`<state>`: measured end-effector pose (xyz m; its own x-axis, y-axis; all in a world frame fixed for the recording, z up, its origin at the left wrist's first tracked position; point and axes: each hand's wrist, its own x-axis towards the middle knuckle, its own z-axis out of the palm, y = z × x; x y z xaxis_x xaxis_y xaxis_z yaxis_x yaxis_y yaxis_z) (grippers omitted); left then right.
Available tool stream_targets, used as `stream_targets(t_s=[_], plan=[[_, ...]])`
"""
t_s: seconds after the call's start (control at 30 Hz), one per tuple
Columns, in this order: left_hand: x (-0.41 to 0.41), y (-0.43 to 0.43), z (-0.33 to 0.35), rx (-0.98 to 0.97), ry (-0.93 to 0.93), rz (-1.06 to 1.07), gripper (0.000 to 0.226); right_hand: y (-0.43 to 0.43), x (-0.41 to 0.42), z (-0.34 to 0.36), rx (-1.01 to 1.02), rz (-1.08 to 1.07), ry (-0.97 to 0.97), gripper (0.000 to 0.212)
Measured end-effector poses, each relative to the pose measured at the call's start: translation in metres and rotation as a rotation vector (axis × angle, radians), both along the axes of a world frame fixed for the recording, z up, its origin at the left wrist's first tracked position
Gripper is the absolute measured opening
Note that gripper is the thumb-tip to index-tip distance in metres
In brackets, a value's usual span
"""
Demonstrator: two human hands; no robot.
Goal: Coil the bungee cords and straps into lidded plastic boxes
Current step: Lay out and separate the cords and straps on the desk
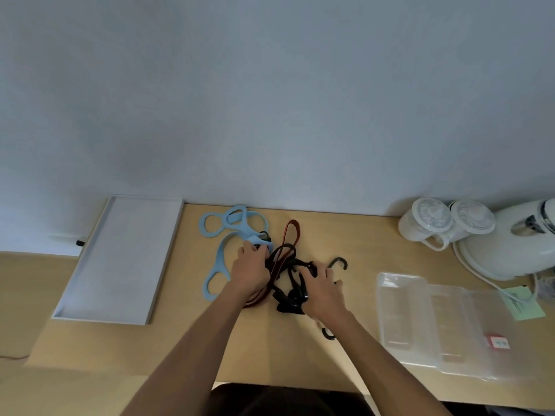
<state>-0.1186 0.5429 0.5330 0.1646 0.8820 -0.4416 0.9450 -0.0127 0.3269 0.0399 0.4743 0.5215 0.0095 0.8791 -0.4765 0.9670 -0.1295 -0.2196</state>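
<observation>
- Light wooden worktop [300,349] runs across the lower half of the frame, against a plain pale wall.
- Tangle of black bungee cords [289,285] lies on the worktop at centre frame. One black hook [340,262] sticks out at its upper right, and a second black hook [329,335] shows below the right wrist.
- Red-brown strap loop [292,232] runs from the upper centre down into the tangle. Its lower end shows beneath the left forearm.
- Pale blue flat straps with oval loop ends [232,225] lie just left of the tangle, reaching towards the wall. One end passes under the left fingers.
- Left grip [249,268], a bare hand, has its fingers curled and clamped on the left side of the tangle, where black cord meets blue strap.
- Right grip [322,291], a bare hand, has bent fingers laid on the right side of the tangle. Whether they close round a cord cannot be told.
- Clear plastic boxes [420,322] sit overlapped at lower right, well apart from the cords, with nothing coiled in them. A small red label [497,342] shows on the right-hand one.
- Shallow grey rectangular tray [120,259] sits at left of frame.
- Two white lidded cups [429,219] and a white appliance [516,250] stand at upper right.
- A pale green paper note [524,304] lies just below the appliance.
</observation>
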Motion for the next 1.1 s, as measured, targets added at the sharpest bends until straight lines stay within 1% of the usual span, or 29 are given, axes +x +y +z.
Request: stream_targets(t_s=[0.1,0.2,0.33,0.43,0.5,0.57,0.7,0.8,0.9,1.0,1.1], plan=[[0.000,-0.001,0.000,0.013,0.029,0.008,0.033,0.002,0.003,0.001,0.031,0.002,0.086,0.076],[0.006,0.000,-0.001,0.027,0.042,0.011,0.026,0.004,0.009,0.006,0.051,-0.065,0.215,0.074],[0.010,0.002,-0.004,-0.003,-0.011,0.058,0.036,0.007,0.017,0.011,0.118,-0.160,0.301,0.071],[0.008,0.004,-0.004,-0.026,-0.086,0.117,0.038,0.008,0.019,0.011,0.096,-0.154,0.269,0.075],[0.004,0.007,-0.003,-0.021,-0.104,0.145,0.038,0.008,0.016,0.010,0.065,-0.132,0.238,0.075],[-0.003,0.010,-0.004,-0.034,-0.114,0.166,0.036,0.011,0.008,0.011,0.086,-0.108,0.215,0.068],[-0.015,0.008,-0.006,-0.039,-0.108,0.133,0.033,0.024,-0.015,0.012,0.230,-0.022,0.237,0.042],[-0.023,0.004,-0.009,-0.023,-0.145,0.163,0.037,0.036,-0.034,0.011,0.303,0.102,0.321,0.036],[-0.033,0.003,-0.013,-0.071,-0.180,0.164,0.048,0.045,-0.054,0.008,0.219,0.182,0.294,0.043],[-0.039,0.005,-0.011,-0.070,-0.241,0.180,0.056,0.047,-0.069,-0.001,0.100,0.130,0.170,0.054],[-0.038,0.007,-0.009,-0.030,-0.271,0.147,0.055,0.050,-0.078,-0.007,0.109,0.096,0.134,0.044]])
